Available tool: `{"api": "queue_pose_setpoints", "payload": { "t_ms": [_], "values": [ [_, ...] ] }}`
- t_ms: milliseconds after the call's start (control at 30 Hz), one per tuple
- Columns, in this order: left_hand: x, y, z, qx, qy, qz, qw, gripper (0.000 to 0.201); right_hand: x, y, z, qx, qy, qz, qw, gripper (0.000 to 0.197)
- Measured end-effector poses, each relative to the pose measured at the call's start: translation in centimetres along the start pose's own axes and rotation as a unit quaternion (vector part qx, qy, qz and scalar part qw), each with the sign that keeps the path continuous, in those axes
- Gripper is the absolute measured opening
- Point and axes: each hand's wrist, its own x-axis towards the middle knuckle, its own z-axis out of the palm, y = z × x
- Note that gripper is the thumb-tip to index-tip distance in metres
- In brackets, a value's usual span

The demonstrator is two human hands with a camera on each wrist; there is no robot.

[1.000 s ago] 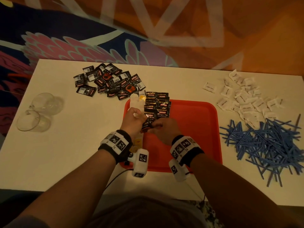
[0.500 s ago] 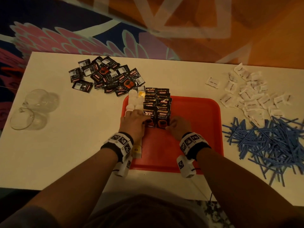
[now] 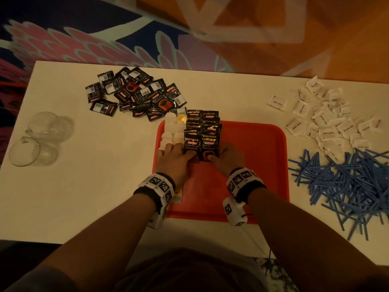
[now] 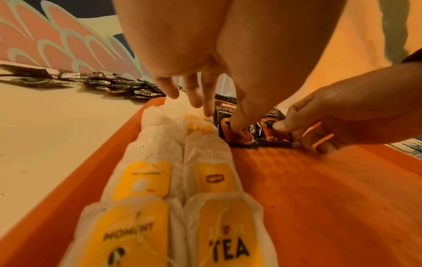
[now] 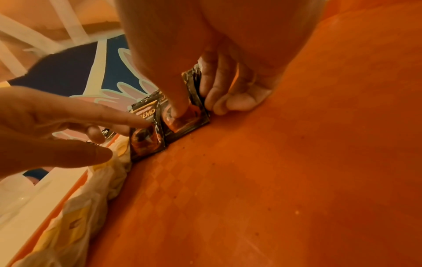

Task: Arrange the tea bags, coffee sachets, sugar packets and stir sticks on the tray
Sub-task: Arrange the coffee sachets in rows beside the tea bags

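Two black foil coffee sachets [image 3: 201, 147] are pressed down by straight fingers of left hand [image 3: 174, 160] and right hand [image 3: 228, 158].
"KOPIKO SUPREMO" is read overhead; "Lipton", "TEA" on white paper tea bags [image 4: 182, 180] only below the left wrist.

The tray [image 3: 263, 165] is bright orange-red with a faint checkered texture across its bottom. The coffee sachets [image 3: 202, 135] are glossy black with red and gold lettering plus a red cup printed on them, same as the loose pile [image 3: 134, 95] on the cream tabletop [image 3: 94, 186]. Tea bags [image 4: 178, 180] are white with yellow tags, black text on a couple. Sugar packets [image 3: 324, 119] are plain white with tiny dark print, and the stir sticks [image 3: 345, 182] are all blue. Wristbands [image 3: 157, 184] are black with white blocks of black square markers. The floor [image 3: 84, 39] behind is navy with pink scalloped feathers, then orange with pale lines.
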Motion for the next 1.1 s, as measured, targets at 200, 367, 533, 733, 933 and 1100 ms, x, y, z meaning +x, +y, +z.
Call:
{"api": "queue_pose_setpoints", "payload": {
  "t_ms": [200, 367, 533, 733, 933, 1100],
  "values": [
    [-0.1, 0.2, 0.1, -0.005, -0.001, -0.009, 1.0, 0.057, 0.6, -0.5, 0.2, 0.017, -0.002, 0.006, 1.0, 0.032],
    [0.1, 0.1, -0.2, -0.008, 0.005, -0.004, 1.0, 0.057, 1.2, -0.8, 0.5, 0.011, -0.002, -0.001, 1.0, 0.033],
    [0.2, -0.1, -0.3, -0.012, 0.01, 0.001, 1.0, 0.057, 1.0, -0.5, 0.3, -0.001, -0.004, -0.005, 1.0, 0.04],
    [0.0, -0.4, -0.3, -0.027, 0.008, 0.001, 1.0, 0.057, 0.8, -0.6, -0.6, 0.03, 0.021, 0.0, 0.999, 0.072],
    [-0.1, -0.2, -0.3, -0.027, 0.01, 0.001, 1.0, 0.058, 1.0, -2.1, -0.6, -0.002, -0.016, -0.049, 0.999, 0.073],
    [0.0, -0.3, -0.3, -0.032, 0.014, 0.008, 0.999, 0.058, 0.7, -2.3, -0.7, -0.006, -0.008, -0.044, 0.999, 0.074]
  ]
}}
